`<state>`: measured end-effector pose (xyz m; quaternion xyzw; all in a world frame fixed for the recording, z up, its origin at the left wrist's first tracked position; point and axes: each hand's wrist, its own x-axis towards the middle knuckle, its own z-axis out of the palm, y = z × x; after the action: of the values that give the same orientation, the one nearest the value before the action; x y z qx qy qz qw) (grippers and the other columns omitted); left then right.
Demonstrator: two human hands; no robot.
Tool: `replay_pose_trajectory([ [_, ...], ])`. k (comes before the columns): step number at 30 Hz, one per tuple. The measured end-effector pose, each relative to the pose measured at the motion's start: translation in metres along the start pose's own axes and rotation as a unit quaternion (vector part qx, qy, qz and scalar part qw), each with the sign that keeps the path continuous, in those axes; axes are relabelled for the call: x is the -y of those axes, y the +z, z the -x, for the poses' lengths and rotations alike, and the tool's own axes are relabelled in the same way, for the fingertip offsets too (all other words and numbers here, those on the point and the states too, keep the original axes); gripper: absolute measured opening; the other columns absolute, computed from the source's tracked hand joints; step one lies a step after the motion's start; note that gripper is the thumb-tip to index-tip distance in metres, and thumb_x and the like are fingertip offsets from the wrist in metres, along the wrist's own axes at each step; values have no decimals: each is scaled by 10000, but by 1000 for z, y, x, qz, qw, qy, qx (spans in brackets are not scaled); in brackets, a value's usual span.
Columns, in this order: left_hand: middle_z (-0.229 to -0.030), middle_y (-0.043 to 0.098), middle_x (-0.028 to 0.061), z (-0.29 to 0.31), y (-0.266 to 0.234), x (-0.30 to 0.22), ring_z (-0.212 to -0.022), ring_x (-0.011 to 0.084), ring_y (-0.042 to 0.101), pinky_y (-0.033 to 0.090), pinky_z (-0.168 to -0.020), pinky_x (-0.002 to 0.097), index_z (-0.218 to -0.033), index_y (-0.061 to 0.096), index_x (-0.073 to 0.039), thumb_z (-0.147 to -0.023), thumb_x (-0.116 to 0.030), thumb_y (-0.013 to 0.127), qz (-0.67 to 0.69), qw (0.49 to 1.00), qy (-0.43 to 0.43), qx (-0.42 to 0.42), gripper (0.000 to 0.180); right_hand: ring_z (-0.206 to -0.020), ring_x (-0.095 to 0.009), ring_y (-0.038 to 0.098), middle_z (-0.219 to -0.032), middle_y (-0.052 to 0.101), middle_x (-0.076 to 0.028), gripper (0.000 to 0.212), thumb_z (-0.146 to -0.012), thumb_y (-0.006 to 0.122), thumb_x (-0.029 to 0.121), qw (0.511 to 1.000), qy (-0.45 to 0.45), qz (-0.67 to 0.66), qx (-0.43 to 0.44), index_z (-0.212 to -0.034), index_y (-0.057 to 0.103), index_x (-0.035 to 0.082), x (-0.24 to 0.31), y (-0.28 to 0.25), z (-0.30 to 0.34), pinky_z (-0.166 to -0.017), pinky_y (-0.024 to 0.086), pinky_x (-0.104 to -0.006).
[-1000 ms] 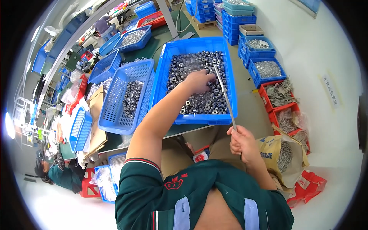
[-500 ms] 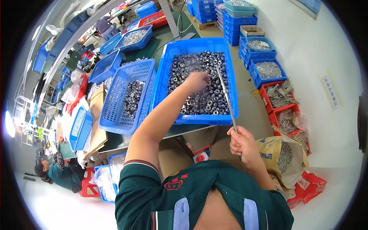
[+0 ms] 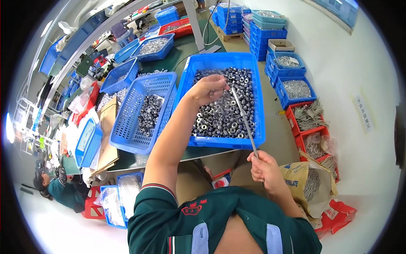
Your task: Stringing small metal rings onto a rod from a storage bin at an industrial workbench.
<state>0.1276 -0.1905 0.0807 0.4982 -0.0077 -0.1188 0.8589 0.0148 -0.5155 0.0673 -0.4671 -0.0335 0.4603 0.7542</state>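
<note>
My right hand (image 3: 265, 168) is wrapped round the lower end of a thin metal rod (image 3: 244, 114), which slants up and leftward over a blue bin (image 3: 259, 122). Small dark metal nuts or ring-shaped parts (image 3: 220, 116) cover the bin's bottom in a loose heap. Above the heap, my left hand (image 3: 209, 89) is closed in a pinch, its fingertips close beside the rod's upper tip. What those fingers pinch is too small and blurred to make out.
Left of the bin stands a perforated blue basket (image 3: 122, 122) with similar dark parts. Blue crates (image 3: 292, 89) of metal pieces and red bins (image 3: 302, 118) line the right side. An open sack (image 3: 292, 171) sits by my right arm. A person (image 3: 63, 192) sits at far left.
My left hand has risen from the heap of parts to the rod's tip. The rod's upper end has swung leftward. The view has shifted slightly.
</note>
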Motion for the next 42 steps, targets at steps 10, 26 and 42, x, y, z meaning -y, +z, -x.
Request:
replay_pose_trajectory([
  [10,-745,551,28,7,10,-4,-517,49,365,249,-438,185,-1043,560,-15,-895,-236,583,-44,999,13,17,267,-412,-20,254,-544,321,57,145,-946,468,185,1000,-4,16,25,-939,491,42,1,4,-7,-389,210,-188],
  [26,-683,489,-19,5,38,5,-471,40,333,223,-407,179,-1072,571,-25,-848,-462,580,-130,983,-75,109,491,-415,-22,247,-543,312,61,180,-951,462,215,1000,-13,7,0,-958,496,38,8,16,-20,-393,206,-188],
  [42,-1026,581,215,-4,11,3,-1027,348,578,514,-881,408,-1044,524,57,-916,-73,479,142,982,22,-124,188,-411,-29,255,-540,314,52,168,-946,467,207,1000,9,10,4,-941,492,41,-1,7,-13,-392,218,-193],
])
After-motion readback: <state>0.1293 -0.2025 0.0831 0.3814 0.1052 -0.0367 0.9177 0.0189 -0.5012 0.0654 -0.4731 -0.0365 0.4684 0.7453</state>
